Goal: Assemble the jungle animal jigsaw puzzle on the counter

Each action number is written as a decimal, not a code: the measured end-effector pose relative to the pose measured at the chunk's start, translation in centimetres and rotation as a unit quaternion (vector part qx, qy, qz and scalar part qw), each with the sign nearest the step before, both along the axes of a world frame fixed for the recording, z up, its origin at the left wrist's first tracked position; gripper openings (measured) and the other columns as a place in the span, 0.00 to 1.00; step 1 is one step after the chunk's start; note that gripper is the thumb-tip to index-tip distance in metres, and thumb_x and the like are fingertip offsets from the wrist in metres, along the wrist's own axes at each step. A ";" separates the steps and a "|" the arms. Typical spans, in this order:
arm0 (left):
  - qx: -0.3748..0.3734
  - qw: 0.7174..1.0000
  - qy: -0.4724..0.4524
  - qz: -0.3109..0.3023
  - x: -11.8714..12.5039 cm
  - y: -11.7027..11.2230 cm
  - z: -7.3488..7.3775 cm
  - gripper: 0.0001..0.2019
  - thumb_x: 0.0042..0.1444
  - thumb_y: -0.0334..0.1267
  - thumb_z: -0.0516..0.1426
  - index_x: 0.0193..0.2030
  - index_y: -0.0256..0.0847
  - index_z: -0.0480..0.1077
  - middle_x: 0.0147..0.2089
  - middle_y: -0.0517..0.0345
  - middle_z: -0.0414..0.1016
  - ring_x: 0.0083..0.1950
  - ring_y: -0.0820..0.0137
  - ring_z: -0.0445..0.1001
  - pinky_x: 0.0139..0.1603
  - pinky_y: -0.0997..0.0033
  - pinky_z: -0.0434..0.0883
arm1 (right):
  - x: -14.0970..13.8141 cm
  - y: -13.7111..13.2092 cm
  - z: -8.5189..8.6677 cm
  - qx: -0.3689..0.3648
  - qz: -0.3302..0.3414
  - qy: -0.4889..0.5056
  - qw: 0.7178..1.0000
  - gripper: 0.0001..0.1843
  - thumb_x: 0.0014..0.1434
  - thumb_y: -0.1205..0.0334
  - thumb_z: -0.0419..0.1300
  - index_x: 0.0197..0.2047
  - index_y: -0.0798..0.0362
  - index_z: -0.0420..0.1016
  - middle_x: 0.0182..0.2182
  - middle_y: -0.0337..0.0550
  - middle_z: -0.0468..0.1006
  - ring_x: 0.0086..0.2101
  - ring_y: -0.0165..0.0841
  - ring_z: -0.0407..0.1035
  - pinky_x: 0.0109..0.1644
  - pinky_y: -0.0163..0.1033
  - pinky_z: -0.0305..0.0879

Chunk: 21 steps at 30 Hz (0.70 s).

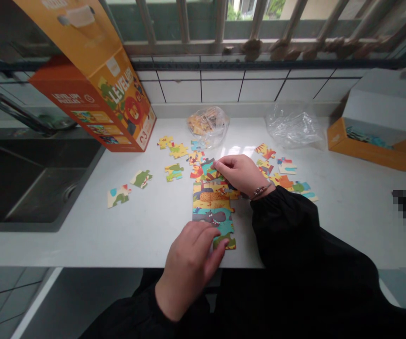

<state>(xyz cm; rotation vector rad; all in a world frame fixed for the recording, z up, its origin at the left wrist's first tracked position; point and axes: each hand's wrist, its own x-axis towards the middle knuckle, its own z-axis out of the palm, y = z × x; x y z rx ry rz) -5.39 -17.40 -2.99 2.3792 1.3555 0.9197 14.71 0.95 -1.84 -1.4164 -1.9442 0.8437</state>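
A partly joined jigsaw puzzle [211, 197] with animal pictures lies on the white counter in front of me. At its far end, my right hand [243, 173] pinches a green-and-teal puzzle piece [208, 165] between thumb and fingertips, among other loose pieces. My left hand [192, 263] is over the near end of the puzzle, thumb and curled fingers apart, fingertips by its lower pieces. It covers the near left corner. Several loose pieces, one mostly green [142, 179], lie to the left, and others, one orange [282, 181], lie to the right, partly behind my right wrist.
An open orange puzzle box [118, 103] stands at the back left beside a dark sink [29, 181]. Along the back wall lie a clear bag of pieces [208, 123] and a crumpled clear bag [294, 127]. A smaller open box [372, 146] holds pieces at right.
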 end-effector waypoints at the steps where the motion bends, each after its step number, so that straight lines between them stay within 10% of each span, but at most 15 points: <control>1: 0.014 1.000 0.009 -0.024 -0.2 -0.1 -0.1 0.05 0.74 0.39 0.62 0.53 0.43 0.75 0.54 0.47 0.85 0.55 0.57 0.83 0.57 0.56 0.79 | 0.0 0.0 0.0 0.001 0.001 0.002 1.000 0.26 0.72 0.43 0.58 0.30 0.52 0.80 0.24 0.37 0.69 0.30 0.31 0.61 0.35 0.41 0.54; 14: -0.008 0.990 0.119 -0.077 0.0 -0.2 0.1 0.12 0.77 0.42 0.59 0.60 0.40 0.76 0.67 0.45 0.82 0.65 0.50 0.79 0.63 0.44 0.73 | 0.0 0.0 0.2 -0.012 0.000 0.018 1.000 0.27 0.72 0.42 0.58 0.34 0.53 0.86 0.23 0.37 0.69 0.28 0.31 0.61 0.34 0.40 0.54; 21: -0.033 0.989 0.127 -0.064 0.1 0.3 0.0 0.10 0.74 0.37 0.60 0.59 0.42 0.77 0.69 0.46 0.80 0.67 0.50 0.78 0.64 0.43 0.72 | 0.2 0.0 0.3 -0.074 -0.051 0.144 0.985 0.44 0.71 0.23 0.52 0.44 0.55 0.91 0.28 0.46 0.80 0.30 0.33 0.70 0.34 0.39 0.64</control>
